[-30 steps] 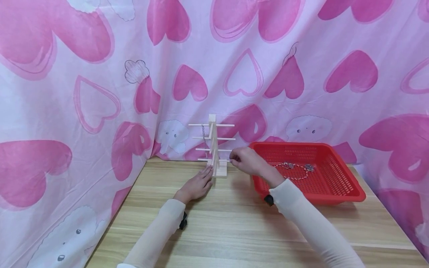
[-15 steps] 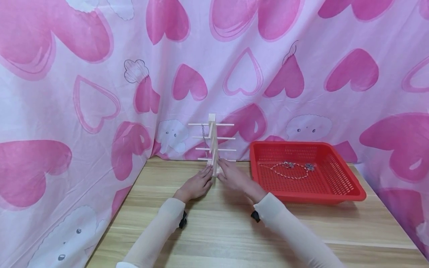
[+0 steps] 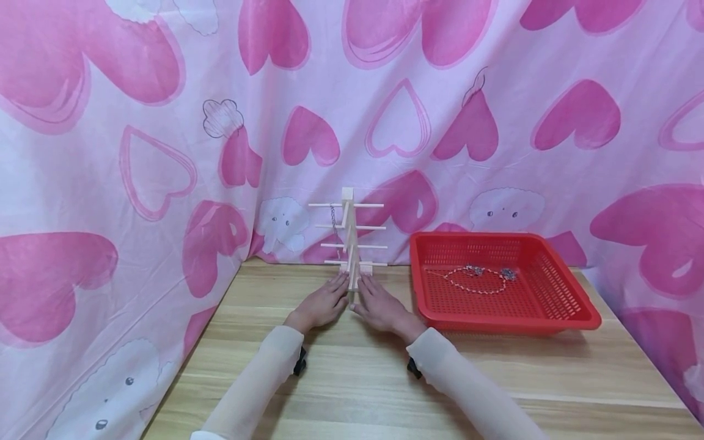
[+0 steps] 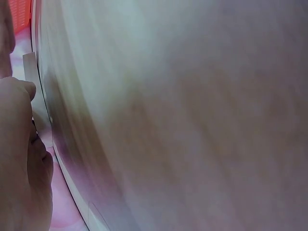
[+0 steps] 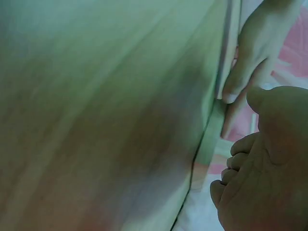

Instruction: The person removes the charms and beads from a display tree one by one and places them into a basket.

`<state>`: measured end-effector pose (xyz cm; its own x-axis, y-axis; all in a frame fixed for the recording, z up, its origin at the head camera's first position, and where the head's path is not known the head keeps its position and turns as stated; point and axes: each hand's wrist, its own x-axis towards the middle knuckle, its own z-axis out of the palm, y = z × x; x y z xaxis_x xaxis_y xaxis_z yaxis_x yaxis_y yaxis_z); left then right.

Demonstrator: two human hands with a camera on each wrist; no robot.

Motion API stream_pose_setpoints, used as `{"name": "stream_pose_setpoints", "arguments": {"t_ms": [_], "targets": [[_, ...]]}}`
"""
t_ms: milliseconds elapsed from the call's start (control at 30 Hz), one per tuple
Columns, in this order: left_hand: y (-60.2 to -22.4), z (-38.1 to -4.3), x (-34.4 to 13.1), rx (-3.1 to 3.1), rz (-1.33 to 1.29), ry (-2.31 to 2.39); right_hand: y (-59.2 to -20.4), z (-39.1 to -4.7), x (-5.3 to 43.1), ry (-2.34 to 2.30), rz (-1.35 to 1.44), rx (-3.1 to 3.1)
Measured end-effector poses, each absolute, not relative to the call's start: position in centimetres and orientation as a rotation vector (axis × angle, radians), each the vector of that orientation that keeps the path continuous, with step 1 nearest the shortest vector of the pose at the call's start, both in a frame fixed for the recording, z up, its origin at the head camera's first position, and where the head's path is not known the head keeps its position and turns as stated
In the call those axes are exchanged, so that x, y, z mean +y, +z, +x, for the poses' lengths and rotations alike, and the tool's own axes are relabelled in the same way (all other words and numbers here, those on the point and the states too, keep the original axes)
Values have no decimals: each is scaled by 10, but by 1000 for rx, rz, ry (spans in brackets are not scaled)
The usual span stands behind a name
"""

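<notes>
Probably light but stiff, the wooden stand (image 3: 352,234) is best held by its base (image 3: 366,269) — left hand (image 3: 321,304) and right hand (image 3: 381,306) touch there, fingers straight.

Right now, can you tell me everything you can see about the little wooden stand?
The stand looks like pale, bare wood. It has one upright post, with thin rods poking out both sides at four heights, and a flat base. It stands on the table, left of the red basket in the head view. A thin chain hangs on its left side. The left hand and right hand seem to touch its base, partly hiding it.
</notes>
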<state>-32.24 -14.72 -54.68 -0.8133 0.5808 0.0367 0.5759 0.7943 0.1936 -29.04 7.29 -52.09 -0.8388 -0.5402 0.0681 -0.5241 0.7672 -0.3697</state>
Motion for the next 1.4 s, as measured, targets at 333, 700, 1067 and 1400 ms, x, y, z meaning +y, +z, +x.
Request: {"name": "stream_pose_setpoints", "arguments": {"t_ms": [333, 700, 1067, 1400], "targets": [[-546, -321, -147, 2943, 948, 305, -531, -298, 80, -502, -847, 2848], [-542, -321, -147, 2922, 904, 454, -525, -300, 80, -466, -826, 2836], [-511, -328, -149, 2856, 712, 723, -527, -298, 78, -481, -797, 2827], [-449, -348, -146, 3175, 572, 1159, -530, -299, 79, -442, -762, 2829]]}}
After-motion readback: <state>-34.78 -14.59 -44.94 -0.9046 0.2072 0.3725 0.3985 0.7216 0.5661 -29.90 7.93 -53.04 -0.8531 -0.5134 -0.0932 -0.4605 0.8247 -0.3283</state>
